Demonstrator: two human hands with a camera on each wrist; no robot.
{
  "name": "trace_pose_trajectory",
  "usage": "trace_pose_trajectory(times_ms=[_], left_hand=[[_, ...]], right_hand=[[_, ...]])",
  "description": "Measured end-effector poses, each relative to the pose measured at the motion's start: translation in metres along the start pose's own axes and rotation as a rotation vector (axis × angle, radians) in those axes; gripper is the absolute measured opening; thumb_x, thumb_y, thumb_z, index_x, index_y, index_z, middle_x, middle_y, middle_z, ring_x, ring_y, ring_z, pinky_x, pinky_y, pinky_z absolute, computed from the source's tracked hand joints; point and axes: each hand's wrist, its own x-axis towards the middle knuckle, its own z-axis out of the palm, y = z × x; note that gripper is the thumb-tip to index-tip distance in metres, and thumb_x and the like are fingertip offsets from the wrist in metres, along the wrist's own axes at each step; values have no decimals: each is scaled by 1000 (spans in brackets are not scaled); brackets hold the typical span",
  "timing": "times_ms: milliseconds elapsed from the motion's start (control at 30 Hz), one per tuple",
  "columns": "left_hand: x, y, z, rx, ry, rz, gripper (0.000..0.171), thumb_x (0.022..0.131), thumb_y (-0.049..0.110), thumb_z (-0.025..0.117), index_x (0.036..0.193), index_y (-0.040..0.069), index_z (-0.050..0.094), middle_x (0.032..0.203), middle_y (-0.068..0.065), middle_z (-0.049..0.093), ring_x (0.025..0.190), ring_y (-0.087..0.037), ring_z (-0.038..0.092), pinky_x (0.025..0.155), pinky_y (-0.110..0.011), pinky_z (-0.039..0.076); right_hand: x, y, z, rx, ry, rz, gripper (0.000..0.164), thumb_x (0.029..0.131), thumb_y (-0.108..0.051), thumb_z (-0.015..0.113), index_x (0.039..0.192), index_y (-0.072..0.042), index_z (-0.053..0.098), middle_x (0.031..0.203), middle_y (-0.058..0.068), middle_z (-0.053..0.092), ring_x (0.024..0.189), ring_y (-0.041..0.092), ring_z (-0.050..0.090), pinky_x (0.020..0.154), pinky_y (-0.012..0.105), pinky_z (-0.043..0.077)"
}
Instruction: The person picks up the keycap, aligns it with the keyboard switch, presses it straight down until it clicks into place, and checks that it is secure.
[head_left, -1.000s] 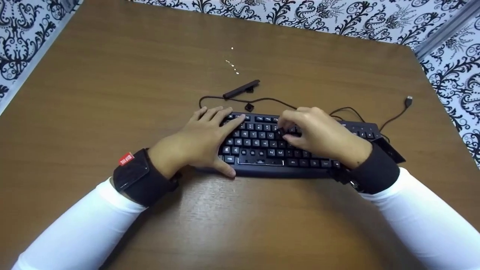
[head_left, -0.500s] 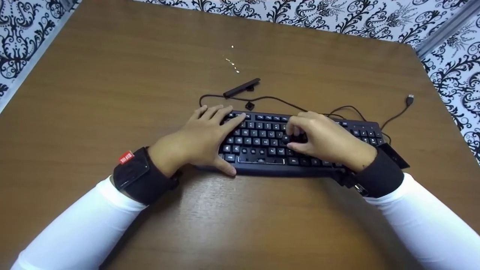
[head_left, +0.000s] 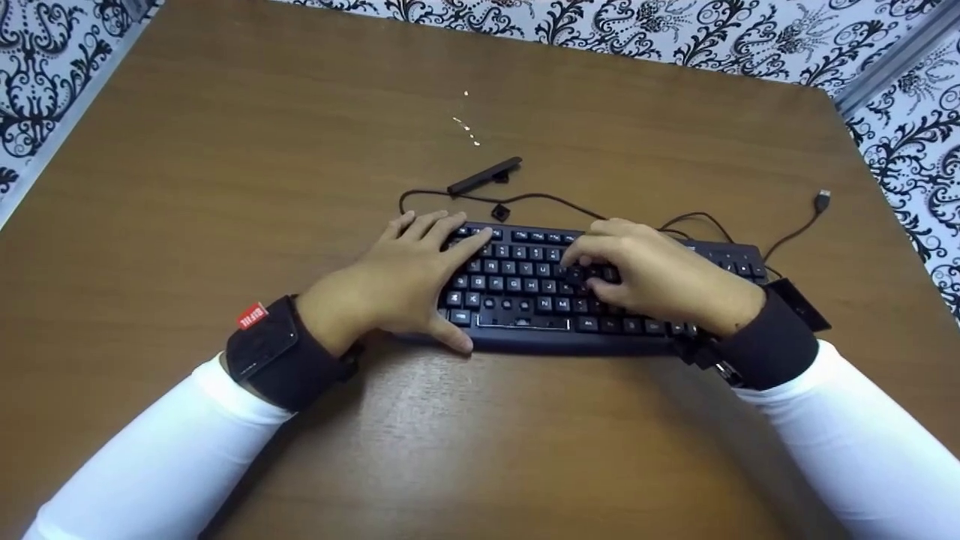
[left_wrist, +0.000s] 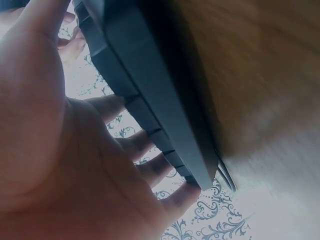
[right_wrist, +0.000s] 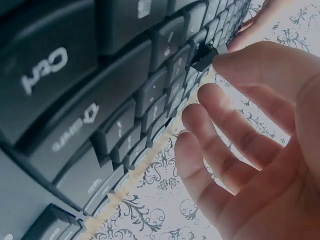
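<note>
A black keyboard lies on the wooden table. My left hand rests with spread fingers over its left end, thumb by the front edge. In the left wrist view the fingers reach past the keyboard's side. My right hand is over the middle keys, thumb and index finger at a small black keycap. That keycap sits tilted against the thumb tip in the right wrist view; the index fingertip is hidden there. A bare spacebar slot shows along the bottom row.
Behind the keyboard lie a loose keycap, a long black spacebar and another small dark piece. The cable curls behind the keyboard, its USB plug at right. Small bright specks are farther back.
The right hand has brought the keycap down and slightly right to the keys; its thumb and index finger have parted somewhat, and the wrist has shifted right. The left hand stays in place.
</note>
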Motion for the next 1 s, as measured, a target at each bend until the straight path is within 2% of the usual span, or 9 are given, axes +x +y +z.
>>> trace_pose_trajectory(times_ms=[200,500,667,900,1000], left_hand=[[-1,0,1,-22,-4,-8,133,62,79,75,163,25,7,168,-16,9,155,-36,10,125,-59,4],[-2,1,0,-21,1,-3,132,62,79,75,163,25,7,168,-16,9,155,-36,10,125,-59,4],[0,0,0,-18,10,4,131,63,78,75,163,25,8,168,-16,11,155,-36,11,125,-59,5],[1,-1,1,-13,-14,-6,131,63,80,74,163,26,7,169,-15,9,155,-36,10,125,-59,4],[2,-1,0,-14,-7,-4,131,63,80,74,163,25,7,168,-15,9,155,-35,10,126,-58,4]], right_hand=[[4,-2,4,-32,0,-27,21,85,-7,74,106,-12,74,103,5,68,93,21,64,81,38,57],[7,-3,7,-35,7,-38,17,81,-6,76,98,-6,72,99,7,69,94,23,65,86,39,58],[8,-6,10,-15,49,-53,15,79,-5,77,93,-6,71,94,6,70,88,20,64,80,37,57],[10,-19,18,12,95,-96,22,84,-12,78,105,-6,74,98,7,73,91,20,67,85,38,58],[11,-26,21,7,112,-113,20,85,-13,78,103,-8,75,99,6,73,94,21,67,86,38,57]])
